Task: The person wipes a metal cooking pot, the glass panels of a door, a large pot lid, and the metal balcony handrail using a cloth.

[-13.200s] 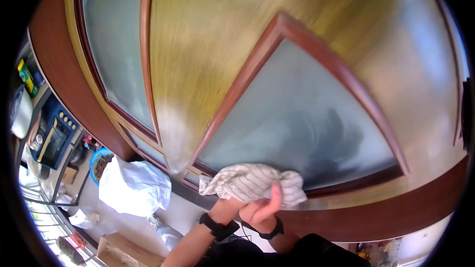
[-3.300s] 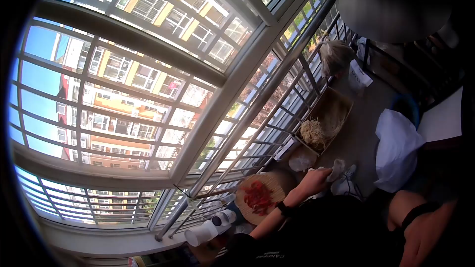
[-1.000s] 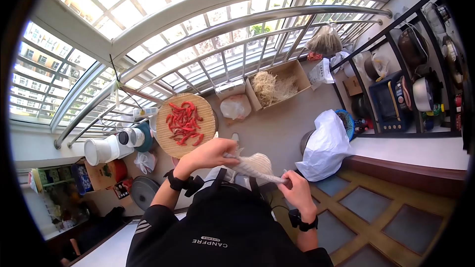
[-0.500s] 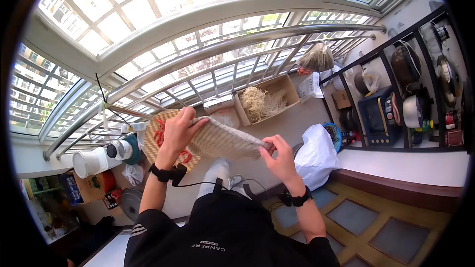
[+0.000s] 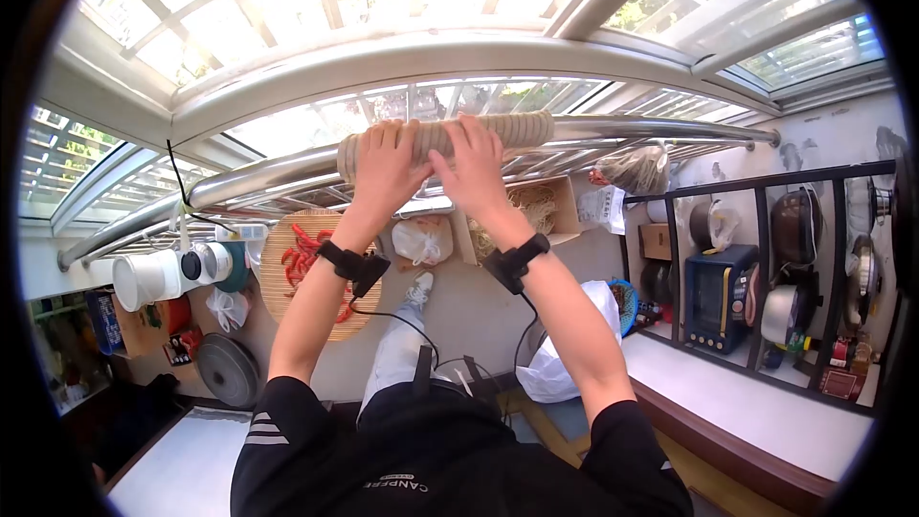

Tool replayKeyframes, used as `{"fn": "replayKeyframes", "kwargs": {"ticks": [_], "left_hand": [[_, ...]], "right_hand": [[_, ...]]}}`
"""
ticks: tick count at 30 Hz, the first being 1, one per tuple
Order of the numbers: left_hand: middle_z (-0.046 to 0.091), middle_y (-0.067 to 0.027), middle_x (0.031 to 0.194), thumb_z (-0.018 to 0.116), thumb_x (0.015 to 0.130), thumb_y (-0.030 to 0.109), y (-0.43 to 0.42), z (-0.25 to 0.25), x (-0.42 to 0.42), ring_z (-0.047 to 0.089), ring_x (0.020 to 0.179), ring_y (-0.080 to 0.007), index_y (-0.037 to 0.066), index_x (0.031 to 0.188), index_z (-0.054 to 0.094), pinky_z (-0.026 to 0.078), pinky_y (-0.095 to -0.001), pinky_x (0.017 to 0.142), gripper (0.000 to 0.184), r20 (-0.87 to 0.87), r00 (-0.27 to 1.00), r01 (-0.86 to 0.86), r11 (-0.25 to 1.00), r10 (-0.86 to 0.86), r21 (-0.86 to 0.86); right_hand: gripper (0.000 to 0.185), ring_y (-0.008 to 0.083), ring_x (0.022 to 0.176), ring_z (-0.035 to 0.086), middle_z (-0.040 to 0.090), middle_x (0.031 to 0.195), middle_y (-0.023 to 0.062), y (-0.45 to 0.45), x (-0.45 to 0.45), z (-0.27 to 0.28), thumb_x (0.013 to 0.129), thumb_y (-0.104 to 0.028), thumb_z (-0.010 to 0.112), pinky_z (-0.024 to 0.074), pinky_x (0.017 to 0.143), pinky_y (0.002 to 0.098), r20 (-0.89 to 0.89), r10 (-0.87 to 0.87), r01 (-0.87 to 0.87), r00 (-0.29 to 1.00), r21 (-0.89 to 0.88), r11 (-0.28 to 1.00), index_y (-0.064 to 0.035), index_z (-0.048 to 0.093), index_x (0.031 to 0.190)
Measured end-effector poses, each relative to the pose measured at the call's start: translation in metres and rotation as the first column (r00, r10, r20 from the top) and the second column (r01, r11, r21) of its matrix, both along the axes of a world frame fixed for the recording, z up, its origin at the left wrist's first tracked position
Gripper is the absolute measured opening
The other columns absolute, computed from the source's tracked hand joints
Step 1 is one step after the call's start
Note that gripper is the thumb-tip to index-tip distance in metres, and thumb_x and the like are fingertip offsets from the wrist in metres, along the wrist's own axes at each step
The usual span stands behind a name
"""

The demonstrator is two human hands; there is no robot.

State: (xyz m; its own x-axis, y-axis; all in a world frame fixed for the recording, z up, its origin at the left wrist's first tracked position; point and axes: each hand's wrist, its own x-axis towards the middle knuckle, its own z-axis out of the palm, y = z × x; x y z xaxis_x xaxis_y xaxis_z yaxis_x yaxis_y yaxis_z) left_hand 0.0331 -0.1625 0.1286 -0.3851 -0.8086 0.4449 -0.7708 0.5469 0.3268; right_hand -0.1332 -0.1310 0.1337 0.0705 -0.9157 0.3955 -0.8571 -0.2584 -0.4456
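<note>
A beige striped cloth (image 5: 526, 130) lies over the steel handrail (image 5: 641, 128) in front of the window. My left hand (image 5: 391, 161) is on its left part, fingers curled over the top of the rail. Close beside it, thumbs nearly meeting, my right hand (image 5: 473, 165) presses its fingers over the middle of the cloth. Both hands hide part of the cloth, and how far it hangs down behind the rail cannot be seen.
Below the rail, a round woven tray (image 5: 278, 280) holds red peppers (image 5: 301, 251). A cardboard box (image 5: 563, 212) with dried strands stands on the floor. A white bag (image 5: 548, 370) is at right, near a black rack (image 5: 676, 258). White buckets (image 5: 140, 280) stand at left.
The cloth, held stretched between both hands above the floor before, is now over the handrail. Both hands have moved forward and come together on it.
</note>
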Motion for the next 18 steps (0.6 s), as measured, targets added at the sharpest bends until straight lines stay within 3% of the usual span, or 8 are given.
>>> {"fn": "replayKeyframes", "kwargs": {"ticks": [2, 4, 6, 7, 10, 18], "left_hand": [[0.058, -0.0205, 0.112, 0.081, 0.073, 0.03, 0.001, 0.002, -0.003, 0.054, 0.112, -0.0358, 0.001, 0.126, 0.056, 0.044, -0.0469, 0.095, 0.065, 0.073, 0.997, 0.008, 0.997, -0.002, -0.077], [0.061, -0.0174, 0.112, 0.081, 0.068, 0.029, -0.008, -0.004, -0.003, 0.058, 0.106, -0.0334, 0.005, 0.124, 0.056, 0.045, -0.0453, 0.093, 0.065, 0.156, 0.988, -0.008, 0.999, 0.0, 0.051], [0.063, -0.0158, 0.106, 0.081, 0.068, 0.028, -0.022, -0.007, -0.008, 0.061, 0.101, -0.0327, 0.005, 0.118, 0.057, 0.047, -0.045, 0.089, 0.059, 0.213, 0.977, -0.011, 0.987, -0.023, 0.161], [0.065, -0.0133, 0.097, 0.082, 0.067, 0.028, -0.027, -0.008, -0.012, 0.064, 0.094, -0.0314, 0.005, 0.111, 0.059, 0.048, -0.0438, 0.085, 0.055, 0.235, 0.972, -0.005, 0.994, -0.022, 0.113], [0.065, -0.0129, 0.094, 0.082, 0.066, 0.029, -0.03, -0.003, -0.024, 0.064, 0.093, -0.0312, 0.005, 0.108, 0.059, 0.048, -0.0436, 0.085, 0.054, 0.26, 0.966, -0.058, 0.969, -0.006, 0.24], [0.061, -0.0109, 0.093, 0.071, 0.069, 0.014, -0.023, -0.015, -0.074, 0.059, 0.09, -0.0306, 0.005, 0.105, 0.058, 0.044, -0.0421, 0.081, 0.04, 0.276, 0.959, -0.071, 0.997, 0.061, 0.027]], "right_hand": [[0.048, 0.035, 0.134, 0.041, 0.049, 0.135, 0.0182, -0.005, 0.008, -0.014, 0.093, -0.031, 0.061, 0.0233, 0.115, 0.0522, -0.061, -0.024, 0.023, 0.998, -0.025, 0.999, -0.0073, 0.052, 0.134], [0.048, 0.033, 0.136, 0.039, 0.049, 0.136, 0.0162, -0.007, 0.008, -0.017, 0.094, -0.033, 0.059, 0.0195, 0.115, 0.0548, -0.035, -0.033, 0.033, 0.999, -0.021, 0.999, -0.009, 0.052, 0.135], [0.046, 0.0317, 0.135, 0.039, 0.049, 0.136, 0.0144, -0.007, 0.003, -0.017, 0.094, -0.031, 0.059, 0.0205, 0.116, 0.0536, -0.071, -0.008, 0.006, 0.997, -0.034, 0.999, -0.0096, 0.052, 0.135], [0.046, 0.0311, 0.135, 0.039, 0.05, 0.136, 0.0136, -0.006, -0.001, -0.017, 0.094, -0.029, 0.059, 0.021, 0.116, 0.053, -0.087, 0.004, -0.007, 0.996, -0.039, 0.999, -0.0099, 0.052, 0.135], [0.045, 0.0301, 0.133, 0.041, 0.051, 0.134, 0.0126, -0.009, -0.013, -0.019, 0.093, -0.027, 0.059, 0.0231, 0.115, 0.0514, -0.115, 0.049, -0.054, 0.992, -0.037, 0.998, -0.011, 0.052, 0.135], [0.045, 0.0305, 0.132, 0.043, 0.052, 0.132, 0.0133, -0.011, -0.051, -0.021, 0.09, -0.023, 0.062, 0.0277, 0.116, 0.0474, -0.048, 0.106, -0.111, 0.993, -0.123, 0.986, -0.0069, 0.053, 0.131]]}}
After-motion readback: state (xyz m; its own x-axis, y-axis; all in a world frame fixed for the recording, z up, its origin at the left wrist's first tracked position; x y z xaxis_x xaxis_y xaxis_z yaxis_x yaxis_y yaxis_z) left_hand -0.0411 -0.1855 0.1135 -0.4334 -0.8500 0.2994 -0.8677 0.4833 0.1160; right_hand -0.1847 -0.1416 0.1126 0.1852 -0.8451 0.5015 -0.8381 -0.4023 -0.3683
